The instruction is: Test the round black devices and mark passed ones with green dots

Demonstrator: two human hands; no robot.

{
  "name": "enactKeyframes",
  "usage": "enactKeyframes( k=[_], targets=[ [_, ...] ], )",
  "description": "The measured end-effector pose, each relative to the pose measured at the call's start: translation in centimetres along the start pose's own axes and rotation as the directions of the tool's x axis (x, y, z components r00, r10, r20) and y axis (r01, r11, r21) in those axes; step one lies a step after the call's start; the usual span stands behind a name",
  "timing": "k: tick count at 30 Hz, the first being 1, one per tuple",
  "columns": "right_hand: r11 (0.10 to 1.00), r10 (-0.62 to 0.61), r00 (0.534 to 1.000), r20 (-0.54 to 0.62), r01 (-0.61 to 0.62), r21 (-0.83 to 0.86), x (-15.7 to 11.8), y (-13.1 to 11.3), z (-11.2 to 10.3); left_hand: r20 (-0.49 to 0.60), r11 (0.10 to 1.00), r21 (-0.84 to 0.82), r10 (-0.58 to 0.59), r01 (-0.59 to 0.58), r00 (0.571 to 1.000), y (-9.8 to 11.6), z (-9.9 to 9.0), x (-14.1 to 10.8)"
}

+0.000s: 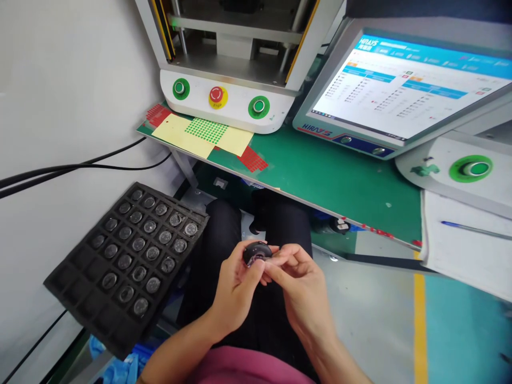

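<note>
My left hand (239, 282) is closed around a small round black part (256, 250), held above my lap. The part looks like a watch-sized disc with a dark, shiny, partly purplish underside; its exact kind I cannot make out. My right hand (296, 272) meets it from the right, thumb and forefinger pinched together at the part's edge. Whatever lies between those right fingertips is too small to name. To the left is a black foam tray (100, 314) with rows of square pockets, many holding round, glassy, watch-like pieces (138, 244).
A green-topped bench (320, 170) runs ahead. On it stand a press machine (224, 101) with green buttons and a red stop button, and a monitor (408, 96). Yellow sticker sheets (180, 136) lie by the press. Right are papers (452, 240) and a blue pen (476, 230). Black cables (80, 166) cross left.
</note>
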State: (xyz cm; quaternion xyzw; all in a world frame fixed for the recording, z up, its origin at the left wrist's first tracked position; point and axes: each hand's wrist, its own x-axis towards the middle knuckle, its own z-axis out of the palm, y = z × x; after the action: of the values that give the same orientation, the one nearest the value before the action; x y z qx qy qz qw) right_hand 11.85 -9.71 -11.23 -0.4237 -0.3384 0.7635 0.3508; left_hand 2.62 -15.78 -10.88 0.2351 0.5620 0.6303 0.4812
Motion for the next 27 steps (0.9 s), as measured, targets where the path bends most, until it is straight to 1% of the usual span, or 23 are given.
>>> enactKeyframes(
  k=[5,7,8,9,11,12,13,14,15,16,17,18,19,20,21,22,23,24,25,26,27],
  targets=[
    [0.986,-0.079,0.996,-0.051,0.071,-0.148,-0.1,0.3,0.0,0.022,0.992,0.127,0.011,-0.014,1.000,-0.2,-0.1,0.1],
    [0.955,-0.173,0.980,-0.098,0.142,-0.261,0.1,0.2,-0.1,0.017,0.991,0.135,0.020,-0.022,1.000,-0.4,0.1,0.1],
    [0.927,-0.247,0.958,-0.145,0.190,-0.322,0.2,0.1,-0.3,0.006,0.992,0.121,0.026,-0.026,1.000,-0.5,0.3,-0.1],
    [0.895,-0.327,0.924,-0.199,0.234,-0.380,0.5,0.0,-0.7,-0.013,0.995,0.092,0.034,-0.033,0.999,-0.6,0.3,-0.2],
    [0.831,-0.468,0.833,-0.296,0.301,-0.468,1.3,0.1,-1.9,-0.053,0.999,0.020,0.048,-0.047,0.997,-1.1,0.1,-0.6],
    [0.807,-0.502,0.805,-0.317,0.304,-0.506,2.0,0.3,-2.9,-0.077,0.999,-0.001,0.046,-0.046,0.996,-1.4,-0.4,-0.8],
    [0.778,-0.527,0.789,-0.315,0.298,-0.553,2.8,0.7,-4.0,-0.108,0.999,-0.002,0.034,-0.035,0.994,-1.9,-1.3,-0.9],
    [0.730,-0.531,0.799,-0.284,0.261,-0.632,3.8,1.2,-5.2,-0.151,1.000,0.021,0.015,-0.012,0.988,-2.4,-2.6,-1.1],
    [0.642,-0.543,0.807,-0.232,0.221,-0.734,4.8,2.0,-6.6,-0.226,0.997,0.076,-0.011,0.029,0.974,-3.0,-4.3,-1.4],
    [0.499,-0.572,0.805,-0.160,0.186,-0.847,5.8,2.8,-8.1,-0.332,0.986,0.144,-0.034,0.086,0.943,-3.6,-6.4,-1.8],
    [0.308,-0.611,0.789,-0.066,0.160,-0.938,6.8,3.8,-9.6,-0.451,0.966,0.209,-0.040,0.149,0.891,-4.2,-8.8,-2.3],
    [0.139,-0.624,0.779,0.055,0.180,-0.974,7.6,4.7,-11.1,-0.607,0.927,0.284,-0.025,0.246,0.794,-4.8,-11.5,-3.0],
    [0.015,-0.642,0.747,0.171,0.235,-0.972,8.3,5.7,-12.4,-0.705,0.900,0.307,-0.003,0.308,0.709,-5.3,-14.3,-3.7],
    [-0.060,-0.687,0.684,0.245,0.282,-0.957,8.9,6.5,-13.5,-0.771,0.880,0.316,0.021,0.354,0.637,-5.7,-17.2,-4.4],
    [-0.104,-0.718,0.628,0.300,0.330,-0.938,9.3,7.3,-14.3,-0.825,0.858,0.325,0.050,0.399,0.563,-6.0,-20.0,-5.2],
    [-0.127,-0.749,0.577,0.326,0.359,-0.925,9.7,7.9,-14.9,-0.870,0.831,0.334,0.091,0.445,0.484,-6.1,-22.7,-5.9],
    [-0.137,-0.773,0.539,0.333,0.371,-0.918,9.9,8.4,-15.2,-0.901,0.801,0.345,0.135,0.489,0.413,-6.0,-25.2,-6.5],
    [-0.147,-0.783,0.519,0.342,0.381,-0.913,10.1,8.7,-15.3,-0.915,0.768,0.360,0.180,0.529,0.361,-5.9,-27.5,-7.1],
    [-0.156,-0.793,0.500,0.348,0.385,-0.910,10.2,8.8,-15.2,-0.919,0.734,0.375,0.216,0.566,0.330,-5.8,-29.5,-7.5],
    [-0.167,-0.802,0.481,0.354,0.389,-0.906,10.4,8.9,-15.0,-0.918,0.699,0.389,0.241,0.600,0.315,-5.6,-31.1,-7.8],
    [-0.178,-0.810,0.463,0.361,0.393,-0.902,10.4,8.9,-14.8,-0.913,0.663,0.405,0.258,0.629,0.315,-5.5,-32.5,-8.0]
  ],
)
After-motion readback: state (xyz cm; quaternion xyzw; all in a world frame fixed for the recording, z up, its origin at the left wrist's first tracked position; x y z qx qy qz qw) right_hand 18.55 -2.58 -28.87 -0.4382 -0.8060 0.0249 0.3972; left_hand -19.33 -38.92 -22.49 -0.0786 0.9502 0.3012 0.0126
